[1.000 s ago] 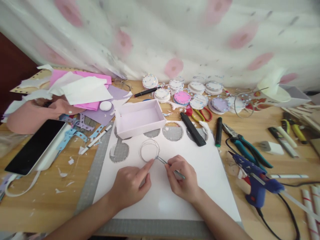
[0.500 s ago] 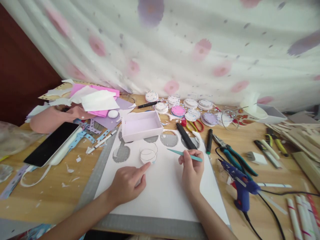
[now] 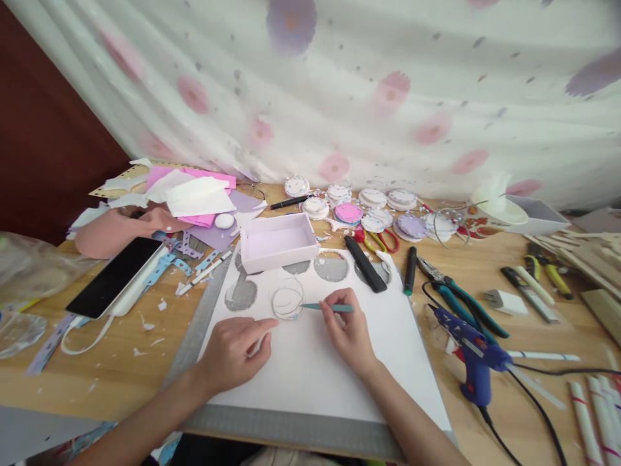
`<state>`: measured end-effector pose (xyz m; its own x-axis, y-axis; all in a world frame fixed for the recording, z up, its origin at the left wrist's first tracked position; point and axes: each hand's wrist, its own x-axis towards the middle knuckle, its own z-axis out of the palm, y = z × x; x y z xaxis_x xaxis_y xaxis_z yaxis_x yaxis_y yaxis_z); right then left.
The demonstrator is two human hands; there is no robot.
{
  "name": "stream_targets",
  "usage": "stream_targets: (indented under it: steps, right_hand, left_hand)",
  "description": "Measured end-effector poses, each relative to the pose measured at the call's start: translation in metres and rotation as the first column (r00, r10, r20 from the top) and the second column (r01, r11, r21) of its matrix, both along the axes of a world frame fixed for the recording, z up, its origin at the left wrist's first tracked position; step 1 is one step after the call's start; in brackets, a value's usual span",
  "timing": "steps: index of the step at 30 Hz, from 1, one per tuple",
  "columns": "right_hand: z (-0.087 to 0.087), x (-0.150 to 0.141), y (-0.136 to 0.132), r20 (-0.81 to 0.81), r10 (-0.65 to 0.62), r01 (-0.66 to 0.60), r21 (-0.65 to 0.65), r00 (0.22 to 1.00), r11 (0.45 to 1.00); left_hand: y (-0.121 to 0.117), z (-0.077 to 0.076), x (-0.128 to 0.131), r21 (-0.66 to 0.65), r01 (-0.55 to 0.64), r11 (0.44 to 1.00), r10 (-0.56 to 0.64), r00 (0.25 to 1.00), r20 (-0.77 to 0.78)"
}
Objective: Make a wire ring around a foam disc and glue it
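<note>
My right hand (image 3: 347, 333) pinches a thin teal tool (image 3: 326, 307), its tip touching the right edge of a clear round ring (image 3: 287, 300) that lies on a white foam sheet (image 3: 315, 362). My left hand (image 3: 236, 350) rests on the sheet just below and left of the ring, index finger stretched toward it, other fingers curled, holding nothing. The sheet has several round holes (image 3: 331, 266) cut along its far edge. It lies on a grey cutting mat (image 3: 194, 336).
A lilac box (image 3: 279, 242) stands beyond the ring. A phone (image 3: 114, 276) lies at left, paper scraps (image 3: 194, 194) behind it. A black knife (image 3: 365, 263), pliers (image 3: 460, 299) and a blue glue gun (image 3: 473, 362) lie right. Decorated discs (image 3: 369, 210) line the curtain.
My right hand lifted the teal tool off to the right, then brought its tip back to the ring's right edge. My left fingertip drew slightly back from the ring. The view tilted up.
</note>
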<state>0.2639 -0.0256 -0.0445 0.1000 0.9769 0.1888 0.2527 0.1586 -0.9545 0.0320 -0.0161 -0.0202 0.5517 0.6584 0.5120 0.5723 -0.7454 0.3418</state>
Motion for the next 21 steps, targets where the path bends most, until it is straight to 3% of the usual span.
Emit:
stream_targets:
  steps: [3, 6, 9, 14, 18, 21]
  right_hand:
    - [0.003, 0.001, -0.001, -0.142, -0.085, 0.084, -0.014, 0.986, 0.996]
    - [0.004, 0.001, 0.001, -0.332, -0.165, 0.147, -0.078, 0.929, 0.986]
    - [0.003, 0.001, 0.003, -0.454, -0.178, 0.118, -0.157, 0.873, 0.981]
    - [0.006, -0.001, 0.003, -0.426, -0.044, -0.056, -0.218, 0.904, 0.974]
    - [0.016, -0.004, 0.001, -0.439, 0.127, -0.243, -0.219, 0.889, 0.945]
    - [0.019, -0.004, 0.001, -0.46, 0.181, -0.307, -0.215, 0.869, 0.927]
  left_hand:
    - [0.008, 0.007, -0.009, -0.121, -0.141, 0.983, 0.158, 0.976, 0.146]
    - [0.025, 0.014, -0.014, -0.247, -0.329, 0.912, 0.389, 0.884, 0.259]
    - [0.046, 0.02, -0.01, -0.27, -0.395, 0.878, 0.469, 0.821, 0.326]
    - [0.062, 0.031, 0.009, -0.112, -0.273, 0.955, 0.293, 0.925, 0.243]
    - [0.06, 0.032, 0.023, -0.085, -0.003, 0.996, 0.005, 1.0, 0.022]
    - [0.059, 0.025, 0.028, -0.157, 0.211, 0.965, -0.231, 0.966, -0.12]
